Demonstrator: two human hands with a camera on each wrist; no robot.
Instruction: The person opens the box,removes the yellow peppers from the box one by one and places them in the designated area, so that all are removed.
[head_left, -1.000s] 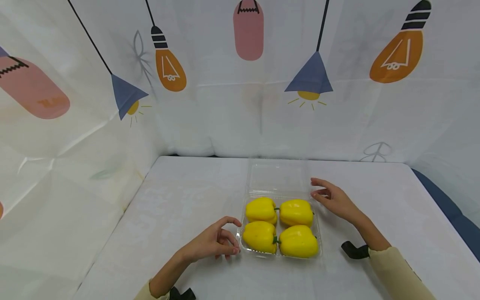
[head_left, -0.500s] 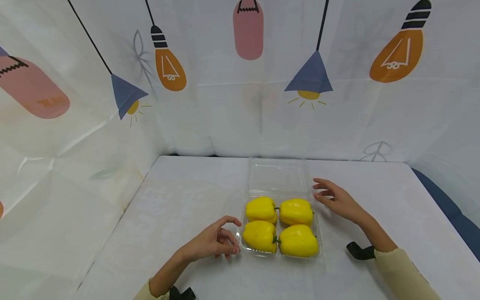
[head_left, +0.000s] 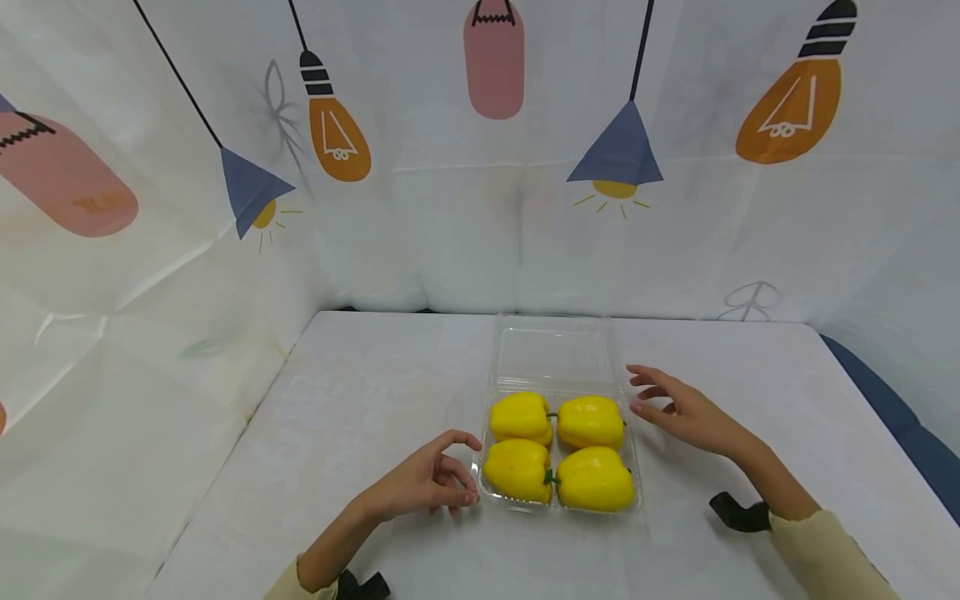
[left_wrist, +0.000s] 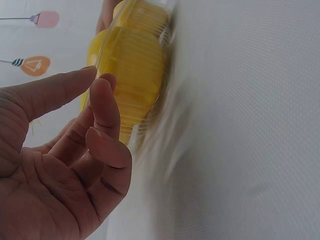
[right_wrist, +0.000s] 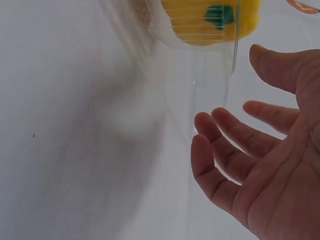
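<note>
Several yellow bell peppers (head_left: 596, 479) sit in the clear plastic clamshell container (head_left: 637, 467), whose lid (head_left: 555, 354) lies folded back behind it. My left hand (head_left: 423, 479) is at the container's left side with its fingers bent. In the left wrist view, the fingertips of this left hand (left_wrist: 65, 155) are close to the rim; contact is hard to tell. On the other side, my right hand (head_left: 686, 417) hovers beside the back right corner, fingers loosely spread. The right wrist view shows this right hand (right_wrist: 270, 160) holding nothing, apart from the container, with a pepper's green stem (right_wrist: 219, 16) visible.
A white-covered table (head_left: 375, 375) carries the container. White sheets printed with lamps and bulbs (head_left: 615, 150) hang behind and at the left. Black straps (head_left: 738, 511) stick out at both wrists. Something dark blue (head_left: 885, 392) stands beyond the table's right edge.
My right hand has drawn slightly away from the container, to the right and toward me. The left hand and the peppers stay where they were.
</note>
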